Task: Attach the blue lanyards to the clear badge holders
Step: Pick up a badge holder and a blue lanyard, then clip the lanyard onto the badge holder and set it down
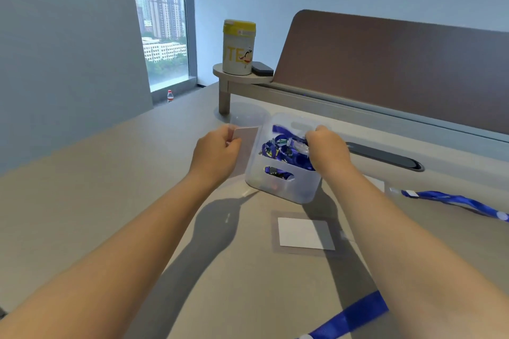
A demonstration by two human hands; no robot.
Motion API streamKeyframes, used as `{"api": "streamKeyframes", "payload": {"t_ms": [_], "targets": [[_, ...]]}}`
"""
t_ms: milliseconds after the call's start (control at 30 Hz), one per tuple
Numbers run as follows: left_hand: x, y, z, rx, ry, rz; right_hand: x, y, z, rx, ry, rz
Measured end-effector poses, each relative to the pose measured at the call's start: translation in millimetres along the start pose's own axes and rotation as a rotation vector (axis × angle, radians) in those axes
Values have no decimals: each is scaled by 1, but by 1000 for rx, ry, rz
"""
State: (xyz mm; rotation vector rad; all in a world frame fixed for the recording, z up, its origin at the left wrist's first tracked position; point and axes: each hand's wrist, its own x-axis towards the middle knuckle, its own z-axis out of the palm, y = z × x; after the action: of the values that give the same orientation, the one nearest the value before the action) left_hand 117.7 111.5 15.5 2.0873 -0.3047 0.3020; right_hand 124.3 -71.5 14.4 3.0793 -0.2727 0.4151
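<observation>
Head view: a person's two bare forearms reach over a pale grey surface point(82, 201). The left hand point(217, 151) pinches a clear plastic badge holder point(246, 143) with a white card, lifted beside a translucent plastic bin point(286, 187). The right hand point(327, 150), fingers curled, grips a blue fabric lanyard point(281, 146) from the tangle inside the bin. This looks like fetching the pair; next the lanyard must come free of the tangle and its clip meet the holder's slot. A second clear badge holder point(303, 232) lies nearer, with finished blue lanyards point(451, 199) to the right. Open room lies left; a brown divider panel point(385, 63) closes the far edge.
</observation>
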Motion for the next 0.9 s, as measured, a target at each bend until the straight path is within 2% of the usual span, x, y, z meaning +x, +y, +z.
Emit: {"api": "streamKeyframes", "payload": {"t_ms": [100, 233, 467, 667, 900], "targets": [[-3, 1, -1, 16, 4, 13, -1, 2, 0, -104, -73, -17], [-11, 7, -4, 42, -8, 23, -8, 10, -12, -74, -158, -35], [-41, 31, 4, 99, -30, 147, -68, 37, -37, 99, -76, 34], [-86, 66, 41, 89, -108, 313, -150, 90, -44, 165, -83, 189], [-149, 107, 96, 129, -283, 550, -244, 168, -40, 176, -203, 464]]}}
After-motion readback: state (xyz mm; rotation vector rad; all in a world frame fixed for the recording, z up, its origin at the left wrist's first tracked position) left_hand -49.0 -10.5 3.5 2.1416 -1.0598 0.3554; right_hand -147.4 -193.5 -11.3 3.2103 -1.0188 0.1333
